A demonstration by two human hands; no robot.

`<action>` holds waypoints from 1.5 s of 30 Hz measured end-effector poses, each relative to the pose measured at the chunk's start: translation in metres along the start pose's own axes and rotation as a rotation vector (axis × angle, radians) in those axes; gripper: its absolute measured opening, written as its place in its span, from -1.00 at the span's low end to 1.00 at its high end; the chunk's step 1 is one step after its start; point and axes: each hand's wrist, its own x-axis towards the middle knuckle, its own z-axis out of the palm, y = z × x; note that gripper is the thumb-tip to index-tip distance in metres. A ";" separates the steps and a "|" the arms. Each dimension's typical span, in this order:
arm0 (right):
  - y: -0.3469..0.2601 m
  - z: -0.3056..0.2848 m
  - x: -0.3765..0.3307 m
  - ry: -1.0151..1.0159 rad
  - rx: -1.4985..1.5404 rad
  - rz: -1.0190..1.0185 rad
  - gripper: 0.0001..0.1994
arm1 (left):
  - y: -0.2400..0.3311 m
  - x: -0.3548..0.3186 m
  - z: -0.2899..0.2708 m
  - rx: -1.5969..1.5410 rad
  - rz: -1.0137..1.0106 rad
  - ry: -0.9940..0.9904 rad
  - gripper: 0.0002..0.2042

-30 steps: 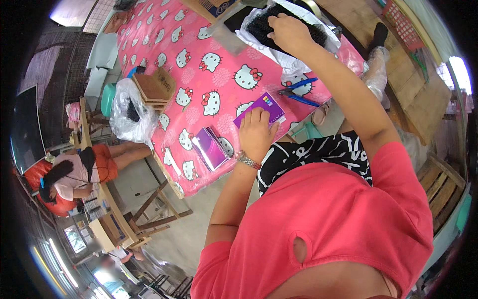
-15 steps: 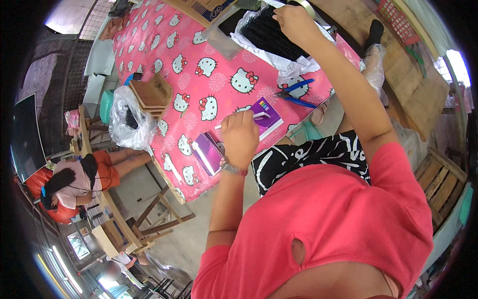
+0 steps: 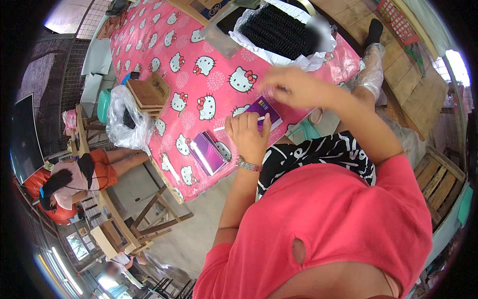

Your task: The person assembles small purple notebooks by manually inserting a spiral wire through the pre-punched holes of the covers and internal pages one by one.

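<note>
My left hand [image 3: 249,133] is closed over a thin white stick [image 3: 220,129], whose ends show on both sides of the fingers. It rests at the lower edge of a small purple notebook [image 3: 273,113]. My right hand [image 3: 294,87], blurred by motion, is above the table just beyond that notebook. A small dark-blue bit shows at its fingers, but whether it holds anything cannot be made out. The hand and forearm cover where blue-handled pliers lay. To the left of my left hand lies a purple spiral notebook [image 3: 209,153].
Black wavy strands [image 3: 271,31] lie in white paper at the far side of the pink cat-print tablecloth [image 3: 194,79]. Brown wooden blocks [image 3: 149,92] and a clear plastic bag [image 3: 119,137] sit at the left edge. Another person [image 3: 74,184] bends over a bench beyond.
My right hand has come back from the black strands to near the notebook and pliers. My left hand has shifted slightly right, with its fingers on the white stick.
</note>
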 end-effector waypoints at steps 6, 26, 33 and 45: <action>0.004 0.036 -0.050 0.023 0.017 0.030 -0.79 | -0.014 0.003 -0.016 -0.075 0.113 -0.178 -0.76; -0.020 0.020 -0.038 -0.194 0.391 0.391 -0.83 | -0.001 0.003 -0.018 -0.095 0.126 -0.200 -0.74; -0.019 0.030 -0.048 -0.068 0.141 0.165 -0.71 | 0.001 0.002 -0.018 -0.163 0.143 -0.174 -0.71; -0.021 0.033 -0.043 -0.046 -0.175 0.069 -0.75 | 0.000 0.002 -0.020 -0.200 0.086 -0.200 -0.74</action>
